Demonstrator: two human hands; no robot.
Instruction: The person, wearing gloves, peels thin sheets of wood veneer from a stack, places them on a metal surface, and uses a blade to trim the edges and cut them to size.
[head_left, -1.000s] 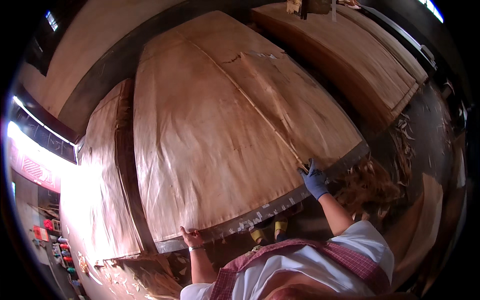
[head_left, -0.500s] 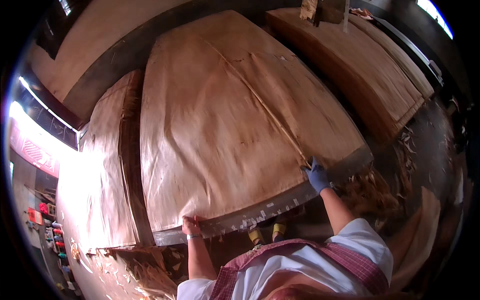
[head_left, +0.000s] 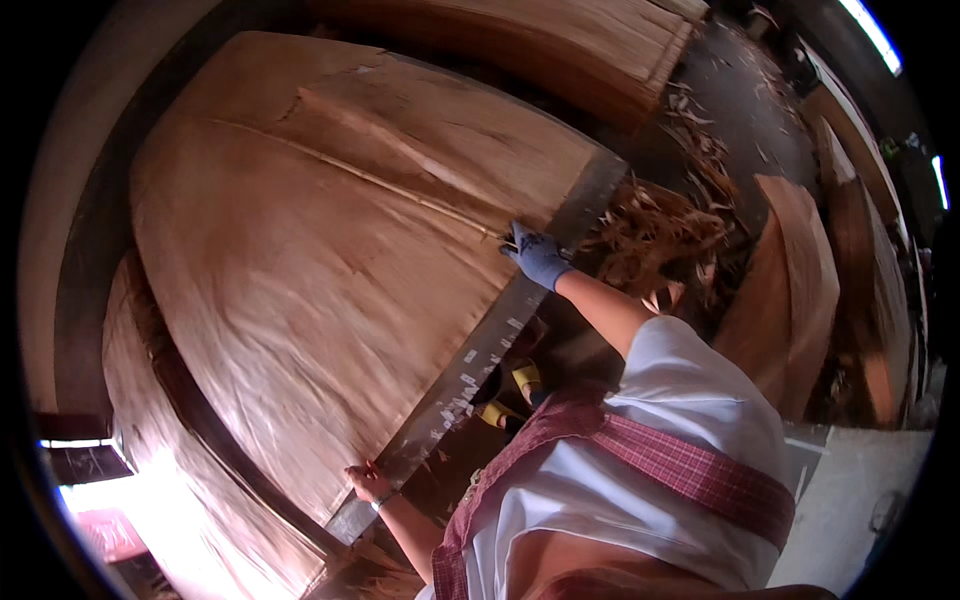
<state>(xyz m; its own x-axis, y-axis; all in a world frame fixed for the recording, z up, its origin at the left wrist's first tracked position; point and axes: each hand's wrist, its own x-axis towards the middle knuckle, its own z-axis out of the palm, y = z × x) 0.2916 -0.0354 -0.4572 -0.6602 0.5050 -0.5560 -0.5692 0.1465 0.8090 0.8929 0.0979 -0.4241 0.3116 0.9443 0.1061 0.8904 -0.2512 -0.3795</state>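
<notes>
Far left there's a sheet stack [head_left: 190, 480] in wood tones, washed out by glare at the bottom, with a dark gap between it and the big wood sheet [head_left: 330, 270]. That big sheet takes up the middle, kinda wrinkly, lying over a grey table [head_left: 440, 395] whose edge sticks out along the near side. The bare left hand [head_left: 370, 483] is at the sheet's near edge, close to the lower corner; can't tell if it's pinching or just resting there. A thin stick [head_left: 390, 188] runs diagonally across the sheet. Yellow shoes [head_left: 526, 375] are down by the table edge. The right hand [head_left: 538, 258], in a blue-grey glove, is closed around the stick's near end, right by the sheet's edge. Further right there's a messy pile of wood scraps [head_left: 650, 235], then some curved sheets [head_left: 785, 290] leaning around.
</notes>
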